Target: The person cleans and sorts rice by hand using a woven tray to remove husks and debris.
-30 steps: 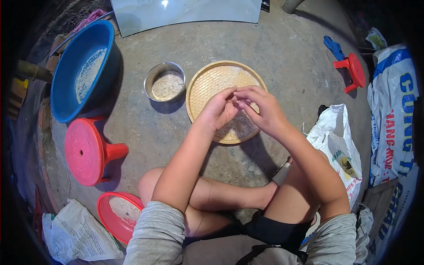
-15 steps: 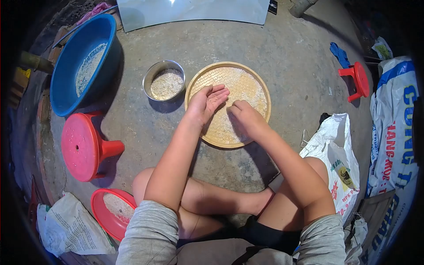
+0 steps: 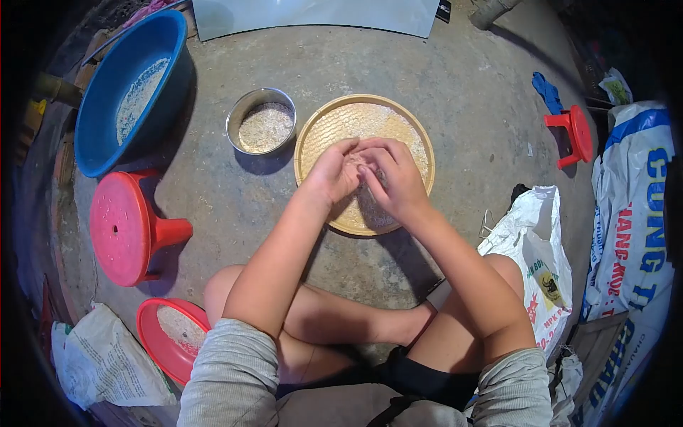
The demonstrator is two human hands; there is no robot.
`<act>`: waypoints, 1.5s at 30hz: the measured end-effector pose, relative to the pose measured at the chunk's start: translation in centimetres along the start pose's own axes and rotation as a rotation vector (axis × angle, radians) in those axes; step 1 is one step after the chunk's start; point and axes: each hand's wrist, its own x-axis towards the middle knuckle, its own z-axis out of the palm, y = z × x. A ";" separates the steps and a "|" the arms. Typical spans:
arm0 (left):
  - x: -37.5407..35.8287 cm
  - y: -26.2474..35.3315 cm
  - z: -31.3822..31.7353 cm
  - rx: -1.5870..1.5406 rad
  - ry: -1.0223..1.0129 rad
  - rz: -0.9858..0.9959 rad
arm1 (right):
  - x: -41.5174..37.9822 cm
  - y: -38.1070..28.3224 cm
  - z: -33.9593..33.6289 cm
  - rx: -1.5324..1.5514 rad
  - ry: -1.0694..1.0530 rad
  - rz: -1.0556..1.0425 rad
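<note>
A round woven tray (image 3: 321,125) with pale grains spread in it lies on the floor in front of me. My left hand (image 3: 341,171) is above the tray, palm turned up and fingers slightly curled; a few small grains seem to lie on the palm. Over that palm is my right hand (image 3: 393,178), with its fingers bent and their tips at the left palm and fingers. Whether the right fingers pinch anything is too small to tell. Left of the tray stands a metal bowl (image 3: 265,130) holding grain.
At the left are a large blue basin (image 3: 135,85) with grain, a red stool (image 3: 121,229) and a red basin (image 3: 171,334) with grain. White sacks (image 3: 629,213) stand at the right, near a small red stool (image 3: 580,134). A pale panel (image 3: 313,16) lies at the top.
My right hand has risen from the tray's grains and moved over to my left palm. The left fingers have curled a little more. The view has shifted slightly.
</note>
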 end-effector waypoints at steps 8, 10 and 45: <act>-0.8 2.6 0.6 0.057 0.245 0.254 | -2.2 2.2 0.5 -0.033 -0.506 0.003; -1.1 2.1 1.4 0.094 0.256 0.239 | -2.9 2.8 1.2 -0.040 -0.539 -0.012; -0.2 0.3 0.4 0.161 0.243 0.210 | -2.2 4.5 0.0 0.017 -0.549 0.241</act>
